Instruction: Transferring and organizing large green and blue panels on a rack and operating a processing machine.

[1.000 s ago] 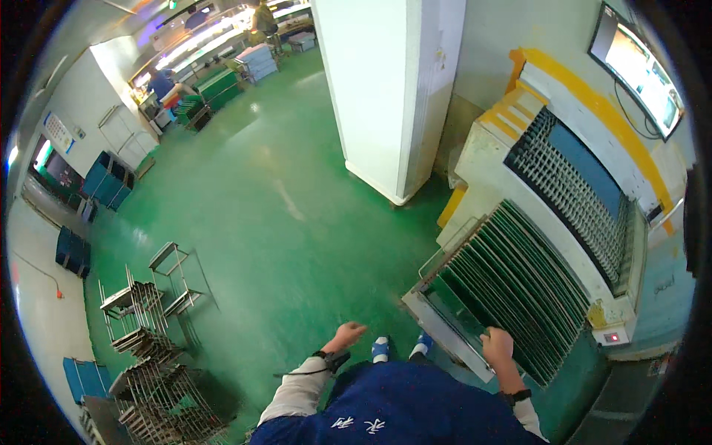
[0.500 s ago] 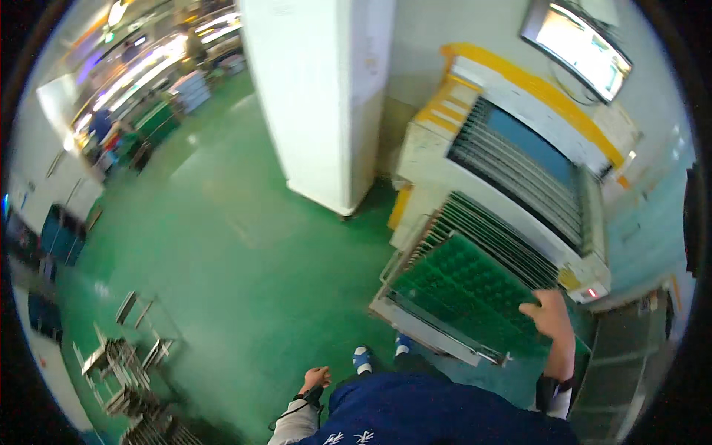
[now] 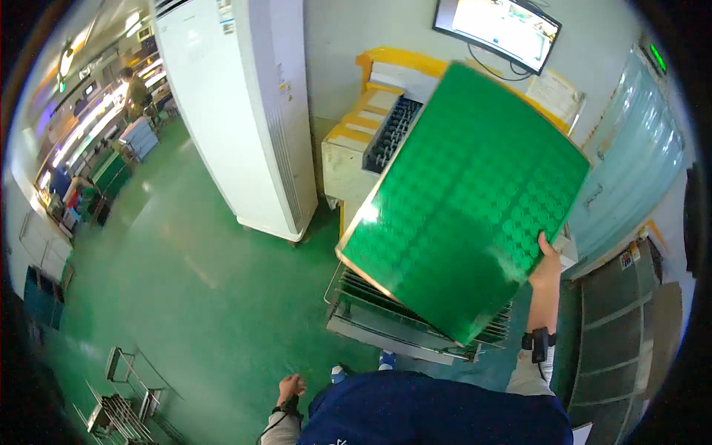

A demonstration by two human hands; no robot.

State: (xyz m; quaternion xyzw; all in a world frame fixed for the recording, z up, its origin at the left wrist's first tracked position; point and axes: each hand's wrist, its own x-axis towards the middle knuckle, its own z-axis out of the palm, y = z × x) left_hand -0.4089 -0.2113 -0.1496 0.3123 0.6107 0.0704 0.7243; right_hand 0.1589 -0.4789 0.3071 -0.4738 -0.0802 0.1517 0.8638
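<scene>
My right hand (image 3: pixel 546 263) grips the right edge of a large green circuit board panel (image 3: pixel 460 200), its thumb lying on the face. Rows of round shapes cover the panel, and its border is copper-coloured. It is held up and tilted over a slotted metal rack (image 3: pixel 393 330), hiding much of the rack and of the machine behind. Whether the panel's lower edge touches the rack I cannot tell. Low by my left side hangs my left hand (image 3: pixel 292 387), fingers curled with nothing visible in them.
The cream-and-yellow machine (image 3: pixel 348 159) stands behind the rack, under a wall screen (image 3: pixel 498 30). A tall white cabinet unit (image 3: pixel 237 119) is left of it. Metal frames (image 3: pixel 122 415) stand at lower left, and a dark ribbed panel (image 3: pixel 612 348) at right. Far left, people are at benches.
The green panel at the rack has come up and tilted, now in my right hand, which was above it with bent fingers. My view has turned to the right. The left hand stays low.
</scene>
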